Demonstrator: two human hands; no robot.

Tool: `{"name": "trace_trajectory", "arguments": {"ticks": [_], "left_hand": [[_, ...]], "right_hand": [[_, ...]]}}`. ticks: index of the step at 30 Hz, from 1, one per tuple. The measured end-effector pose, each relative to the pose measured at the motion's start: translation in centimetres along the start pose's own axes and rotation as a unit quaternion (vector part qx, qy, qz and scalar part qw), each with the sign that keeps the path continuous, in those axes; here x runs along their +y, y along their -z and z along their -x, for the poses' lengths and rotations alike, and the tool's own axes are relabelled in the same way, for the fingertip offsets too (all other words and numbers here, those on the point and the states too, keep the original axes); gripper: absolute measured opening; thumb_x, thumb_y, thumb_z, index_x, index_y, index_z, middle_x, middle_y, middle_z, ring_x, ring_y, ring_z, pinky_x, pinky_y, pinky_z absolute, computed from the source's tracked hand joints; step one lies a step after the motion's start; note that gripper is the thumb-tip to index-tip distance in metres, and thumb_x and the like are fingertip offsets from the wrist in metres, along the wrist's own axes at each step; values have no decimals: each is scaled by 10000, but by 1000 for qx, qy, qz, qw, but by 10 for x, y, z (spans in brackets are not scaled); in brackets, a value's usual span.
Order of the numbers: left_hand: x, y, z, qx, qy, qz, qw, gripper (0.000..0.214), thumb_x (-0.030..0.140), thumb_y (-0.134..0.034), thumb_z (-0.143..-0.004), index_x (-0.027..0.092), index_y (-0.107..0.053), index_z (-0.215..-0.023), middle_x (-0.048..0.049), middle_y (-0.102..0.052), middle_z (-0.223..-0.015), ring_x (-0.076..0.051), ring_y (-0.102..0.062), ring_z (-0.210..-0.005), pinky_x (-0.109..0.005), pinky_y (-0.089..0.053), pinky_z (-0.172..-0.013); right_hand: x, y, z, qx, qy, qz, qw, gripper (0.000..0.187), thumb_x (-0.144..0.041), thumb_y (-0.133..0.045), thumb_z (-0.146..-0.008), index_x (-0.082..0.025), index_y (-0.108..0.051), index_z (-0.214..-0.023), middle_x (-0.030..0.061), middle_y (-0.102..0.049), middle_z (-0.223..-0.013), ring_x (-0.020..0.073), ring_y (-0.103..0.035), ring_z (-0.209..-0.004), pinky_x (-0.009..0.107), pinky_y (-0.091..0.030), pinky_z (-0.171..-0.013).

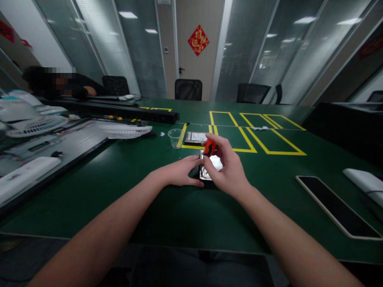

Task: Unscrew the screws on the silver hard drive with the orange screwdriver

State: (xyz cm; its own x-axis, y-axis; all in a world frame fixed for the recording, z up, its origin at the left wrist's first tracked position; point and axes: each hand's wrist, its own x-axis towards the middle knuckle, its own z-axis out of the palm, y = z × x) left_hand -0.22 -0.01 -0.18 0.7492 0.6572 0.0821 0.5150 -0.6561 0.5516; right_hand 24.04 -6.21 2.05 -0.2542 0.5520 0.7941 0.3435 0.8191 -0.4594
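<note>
A small silver hard drive (213,164) lies on the green table (167,207) in front of me, mostly hidden by my hands. My left hand (181,172) rests flat with its fingers stretched against the drive's left edge. My right hand (226,167) is closed round a screwdriver with a red and black handle (209,147), held upright over the drive. The tip of the tool is hidden behind my fingers. A second hard drive (196,137) lies further back beside a clear plastic cup (175,138).
Yellow tape marks out boxes (248,137) on the table. A tablet (338,207) and a white object (363,181) lie at the right. White fans (124,130) and a black power strip (119,109) sit at the left, where another person (56,83) is seated. Chairs stand behind.
</note>
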Motion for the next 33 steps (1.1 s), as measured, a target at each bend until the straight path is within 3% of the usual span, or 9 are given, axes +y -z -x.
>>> {"name": "trace_trajectory", "arguments": {"ticks": [4, 10, 17, 19, 25, 33], "left_hand": [[-2, 0, 0, 1, 2, -1, 1000, 950, 604, -1084, -1012, 267, -703, -1815, -187, -724, -1880, -492, -650, -1808, -653, -501, -1546], [-3, -1, 0, 6, -4, -4, 1000, 927, 584, -1087, -1014, 259, -717, -1799, -190, -713, -1902, -493, -663, -1803, -648, -506, -1549], [-2, -1, 0, 6, -15, -6, 1000, 923, 611, -1066, -1026, 266, -707, -1803, -190, -727, -1884, -493, -663, -1800, -661, -516, -1542], [-2, -1, 0, 4, -10, -2, 1000, 913, 611, -1074, -1019, 267, -721, -1788, -185, -735, -1873, -490, -660, -1803, -653, -513, -1545], [-3, -2, 0, 10, -10, -3, 1000, 921, 590, -1089, -1010, 268, -723, -1791, -178, -711, -1913, -473, -657, -1815, -637, -492, -1564], [2, 1, 1, -3, 4, 0, 1000, 949, 594, -1090, -1005, 259, -716, -1811, -191, -716, -1900, -493, -635, -1837, -648, -487, -1569]], "right_hand": [[-1, 2, -2, -3, 13, 7, 1000, 670, -195, -740, -1185, -372, -653, -1825, 128, -840, -1634, 350, -883, -1334, 577, -785, -1157], [-3, 6, -6, 7, 28, 45, 999, 552, -244, -806, -1194, -352, -745, -1731, 95, -856, -1347, 318, -820, -1101, 536, -785, -1006], [-1, 0, -1, -5, -9, 6, 1000, 724, -189, -706, -1178, -373, -622, -1874, 132, -832, -1666, 364, -887, -1373, 609, -786, -1190], [-1, 0, -1, -9, -16, 9, 1000, 742, -201, -727, -1166, -373, -616, -1879, 132, -831, -1672, 365, -890, -1361, 606, -791, -1179], [-2, 4, -4, -5, 5, 40, 999, 601, -266, -784, -1192, -361, -703, -1780, 92, -871, -1366, 326, -829, -1108, 559, -780, -1024], [-1, 0, 0, -14, -13, -7, 1000, 737, -195, -709, -1179, -364, -594, -1887, 145, -807, -1717, 361, -886, -1389, 607, -762, -1223]]}}
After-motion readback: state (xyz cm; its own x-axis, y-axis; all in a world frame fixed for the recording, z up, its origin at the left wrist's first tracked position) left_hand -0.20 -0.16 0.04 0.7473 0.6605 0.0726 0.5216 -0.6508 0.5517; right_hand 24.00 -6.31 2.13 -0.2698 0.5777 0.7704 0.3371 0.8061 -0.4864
